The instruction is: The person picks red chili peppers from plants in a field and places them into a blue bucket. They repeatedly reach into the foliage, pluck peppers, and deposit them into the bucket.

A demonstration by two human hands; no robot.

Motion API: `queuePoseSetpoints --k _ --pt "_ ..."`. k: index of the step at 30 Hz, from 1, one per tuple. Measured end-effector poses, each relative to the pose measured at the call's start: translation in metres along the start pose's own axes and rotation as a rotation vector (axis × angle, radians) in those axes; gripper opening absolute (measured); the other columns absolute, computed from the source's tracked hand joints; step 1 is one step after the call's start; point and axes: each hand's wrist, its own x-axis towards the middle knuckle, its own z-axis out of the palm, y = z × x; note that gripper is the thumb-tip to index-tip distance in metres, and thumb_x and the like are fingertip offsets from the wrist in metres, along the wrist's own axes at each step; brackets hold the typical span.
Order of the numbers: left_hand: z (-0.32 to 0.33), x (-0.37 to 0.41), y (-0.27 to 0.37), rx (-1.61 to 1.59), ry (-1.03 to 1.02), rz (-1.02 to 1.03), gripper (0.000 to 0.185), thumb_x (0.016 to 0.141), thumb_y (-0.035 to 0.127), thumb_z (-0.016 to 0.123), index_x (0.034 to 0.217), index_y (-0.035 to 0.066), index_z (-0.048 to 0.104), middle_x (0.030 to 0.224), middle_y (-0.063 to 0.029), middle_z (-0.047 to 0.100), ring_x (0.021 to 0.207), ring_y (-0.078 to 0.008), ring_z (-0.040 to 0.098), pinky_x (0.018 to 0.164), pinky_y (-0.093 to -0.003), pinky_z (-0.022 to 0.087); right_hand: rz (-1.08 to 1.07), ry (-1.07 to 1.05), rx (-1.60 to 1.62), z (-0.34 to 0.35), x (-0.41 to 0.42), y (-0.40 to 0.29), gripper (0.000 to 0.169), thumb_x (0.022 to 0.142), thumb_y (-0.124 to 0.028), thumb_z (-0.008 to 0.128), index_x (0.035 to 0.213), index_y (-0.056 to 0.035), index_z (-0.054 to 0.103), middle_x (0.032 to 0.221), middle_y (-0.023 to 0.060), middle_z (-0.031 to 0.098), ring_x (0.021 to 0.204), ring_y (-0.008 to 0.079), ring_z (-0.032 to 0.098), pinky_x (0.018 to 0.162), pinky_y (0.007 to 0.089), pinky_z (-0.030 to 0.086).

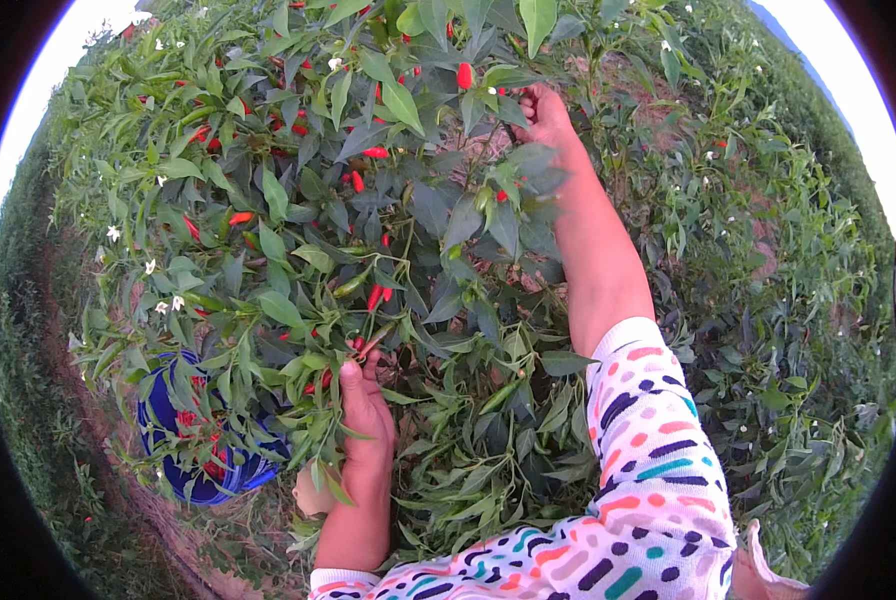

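Observation:
My left hand [365,397] is low in the middle of a bushy chili plant, thumb and fingers closed around a reddish chili pepper [374,342] that pokes out above the thumb. Beside that thumb more red chilies [319,382] show among the leaves. Farther up, my right hand [544,112] reaches into the foliage with curled fingers. Leaves cover part of its fingertips, so what they hold is hidden. A bright red chili [464,76] hangs just left of it. Between the hands, two red chilies [375,297] and a green one [353,284] dangle from a branch.
A blue bucket [164,420] with red chilies [187,420] in it stands on the ground at lower left, partly behind leaves. A bare dirt strip [129,487] runs along the left. Dense chili plants [785,300] grow on the right.

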Motion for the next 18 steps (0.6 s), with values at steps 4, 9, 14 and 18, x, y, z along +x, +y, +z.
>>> queuePoseSetpoints --k 4,9,14,18 --pt "0.000 0.001 -0.007 -0.025 0.018 0.013 0.039 0.083 0.027 0.051 0.114 0.005 0.042 0.111 -0.0064 0.047 0.099 -0.0166 0.046 0.084 -0.0305 0.040 -0.023 0.059 0.064 -0.006 -0.001 -0.003 0.025 0.083 -0.024 0.043 0.063 -0.0085 0.046 0.046 -0.0053 0.021 0.036 0.0076 0.019 0.035 0.0214 0.017" --pt "0.005 0.000 -0.004 -0.015 0.091 0.049 0.039 0.081 0.026 0.054 0.112 0.006 0.043 0.106 -0.0060 0.049 0.097 -0.0159 0.048 0.084 -0.0301 0.040 -0.121 -0.140 0.171 0.004 -0.006 -0.020 0.027 0.084 -0.025 0.041 0.063 -0.0084 0.045 0.048 -0.0033 0.029 0.040 0.0085 0.026 0.035 0.0216 0.019" --pt "0.002 0.002 -0.003 0.040 0.043 0.081 0.040 0.084 0.030 0.049 0.114 0.004 0.041 0.113 -0.0064 0.046 0.099 -0.0151 0.046 0.082 -0.0284 0.041 -0.144 -0.084 0.188 0.020 -0.023 -0.018 0.017 0.083 -0.016 0.042 0.076 -0.0025 0.050 0.062 0.0033 0.045 0.048 0.0127 0.041 0.038 0.0200 0.030" --pt "0.003 -0.001 -0.004 0.018 0.048 0.067 0.041 0.082 0.028 0.053 0.114 0.004 0.041 0.111 -0.0078 0.047 0.096 -0.0159 0.048 0.080 -0.0277 0.042 -0.227 -0.063 -0.090 0.009 -0.008 -0.006 0.013 0.082 -0.014 0.044 0.078 -0.0039 0.051 0.061 0.0034 0.046 0.050 0.0130 0.044 0.038 0.0188 0.030"
